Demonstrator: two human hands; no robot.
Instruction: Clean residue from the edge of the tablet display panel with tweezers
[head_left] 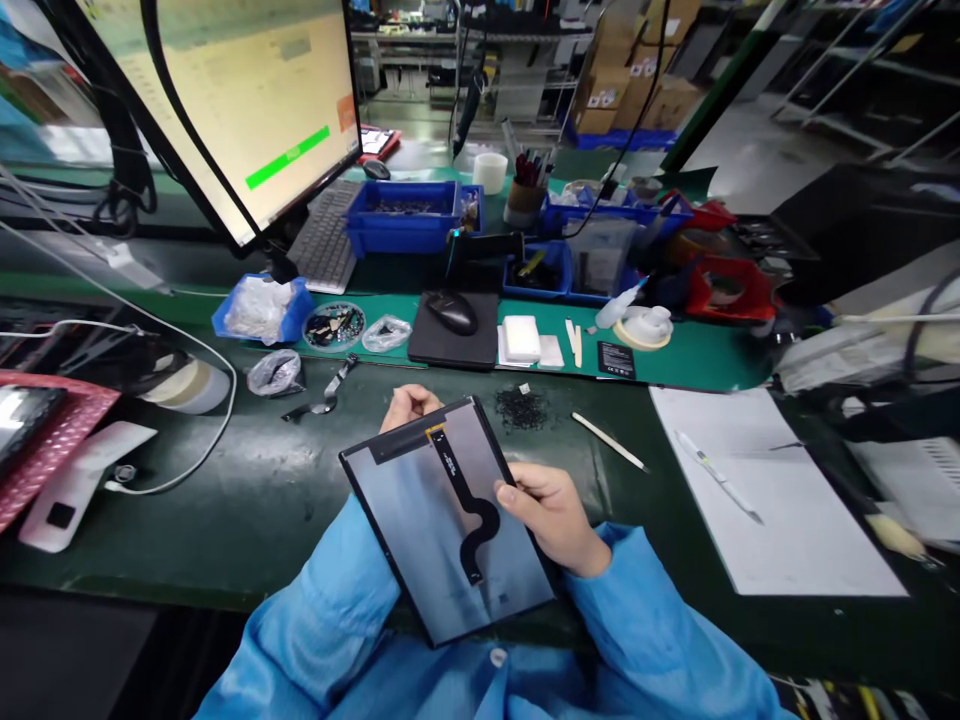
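A tablet display panel (405, 530) is tilted in front of me, its grey back facing up. A black S-shaped flex cable (480, 520) lies across it, joined near the top edge by a gold-coloured strip. My right hand (551, 510) grips the right edge, thumb on the near face by the cable. Behind the top edge, my left hand (409, 405) shows curled fingers close against the panel; its lower part is hidden, and I cannot make out what is in the fingers. Beyond the panel lies a pile of small black bits (521, 408) on the dark green bench.
A pale stick (609, 442) and white paper with a pen (787, 540) lie to the right. Further back are a mouse (450, 312), blue bins (405, 235) and a red bin (731, 290). A monitor (247, 100) stands left, with a white cable (225, 400) below it.
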